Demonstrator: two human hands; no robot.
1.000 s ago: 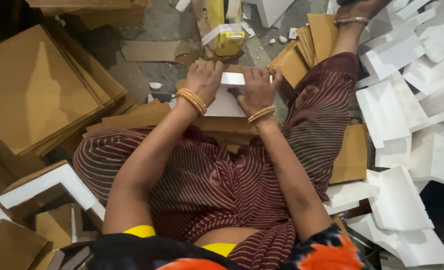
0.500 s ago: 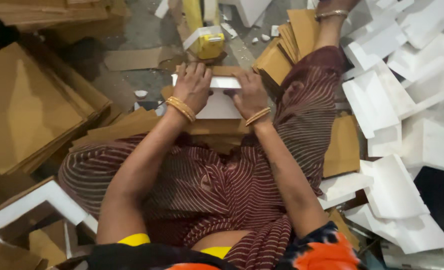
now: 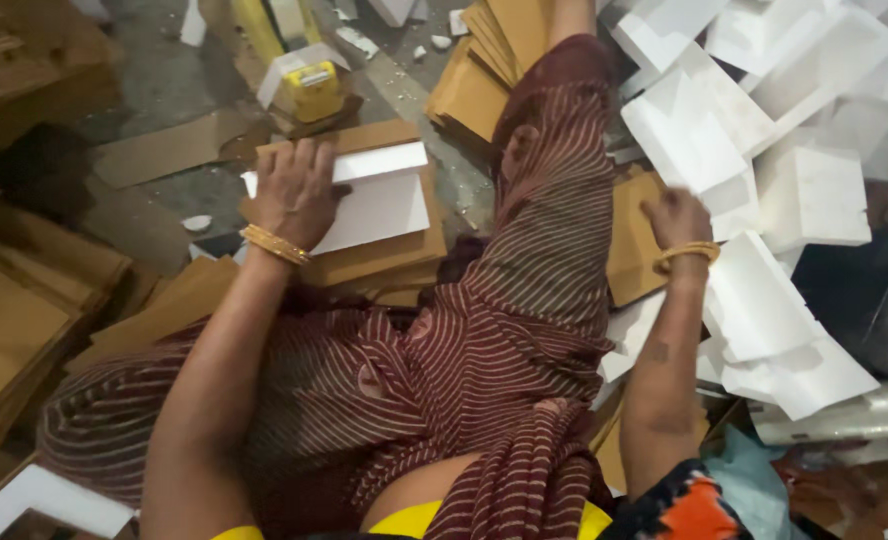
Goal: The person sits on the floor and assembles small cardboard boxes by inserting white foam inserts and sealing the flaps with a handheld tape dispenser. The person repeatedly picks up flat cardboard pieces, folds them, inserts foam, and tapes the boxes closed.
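The left hand point(image 3: 294, 192) lies flat, fingers spread, on a white foam board point(image 3: 374, 195) atop a cardboard stack point(image 3: 384, 255) on the littered floor point(image 3: 154, 80). At three o'clock, the right hand point(image 3: 676, 222), fingers loosely curled, touches white foam pieces point(image 3: 764, 290).

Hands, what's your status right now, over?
Left hand pressed flat on white folded box atop brown cardboard stack. Right hand out at white foam pieces, grip unclear. Striped-cloth leg lies between the two.
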